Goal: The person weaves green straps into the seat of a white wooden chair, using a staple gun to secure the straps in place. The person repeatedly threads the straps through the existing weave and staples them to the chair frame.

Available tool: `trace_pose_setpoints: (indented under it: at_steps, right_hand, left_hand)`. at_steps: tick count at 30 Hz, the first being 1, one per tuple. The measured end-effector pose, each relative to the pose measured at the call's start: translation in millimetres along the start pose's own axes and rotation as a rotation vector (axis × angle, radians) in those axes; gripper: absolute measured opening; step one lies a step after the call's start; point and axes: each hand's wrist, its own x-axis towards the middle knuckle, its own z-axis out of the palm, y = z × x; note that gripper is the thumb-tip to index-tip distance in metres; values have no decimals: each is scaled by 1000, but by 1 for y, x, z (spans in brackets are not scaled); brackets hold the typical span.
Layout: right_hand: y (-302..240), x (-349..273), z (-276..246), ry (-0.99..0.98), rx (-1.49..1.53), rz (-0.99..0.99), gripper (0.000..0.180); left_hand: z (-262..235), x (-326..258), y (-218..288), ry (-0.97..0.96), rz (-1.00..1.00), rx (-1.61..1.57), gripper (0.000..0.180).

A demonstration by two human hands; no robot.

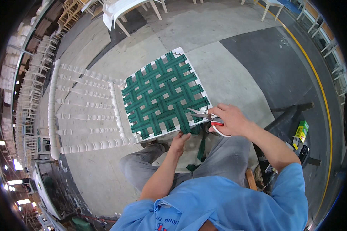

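- The gray floor [150, 46] spreads all around, with a yellow line near its right edge.
- On the floor is a white chair [113, 104], its back of round rods [88, 102] off to the left.
- The green woven seat [160, 92] is in front of the person, open side up, with gaps between its straps.
- A loose green strap [201, 148] hangs below the near edge of the seat, toward its right corner.
- The right hand [232, 118] is wrapped around the scissors at that corner.
- The left hand [178, 143] touches the middle of the near edge; I cannot tell how tightly it pinches. The hands are apart.
- The scissors [206, 115] have red and white handles, and their blades are spread over the straps.
- This looks like a trimming step. A neat cut would need a steady strap and care near the left fingers.
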Motion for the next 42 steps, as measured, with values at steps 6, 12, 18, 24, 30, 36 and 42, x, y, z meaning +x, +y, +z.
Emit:
trace_pose_setpoints:
  at_steps: [6, 12, 18, 24, 30, 36, 42]
  right_hand:
    - [55, 21, 21, -132, -314, -209, 52]
    - [40, 58, 46, -347, -402, -264, 49]
    - [41, 73, 71, -315, -423, -322, 45]
    - [38, 80, 71, -443, -425, -293, 41]
    - [23, 80, 84, -303, -375, -357, 45]
    - [20, 1, 38, 241, 85, 118, 50]
    - [64, -236, 24, 972, 189, 859, 51]
  left_hand:
    - [-18, -39, 71, -186, 142, -174, 26]
    - [-33, -29, 107, -135, 102, -179, 20]
    - [-24, -28, 108, -119, 89, -219, 19]
    - [-27, -45, 111, -83, 77, -199, 22]
    - [-18, -63, 115, -202, 127, -123, 24]
    - [-19, -102, 115, -604, 258, -873, 22]
    - [22, -121, 126, -809, 343, -1134, 17]
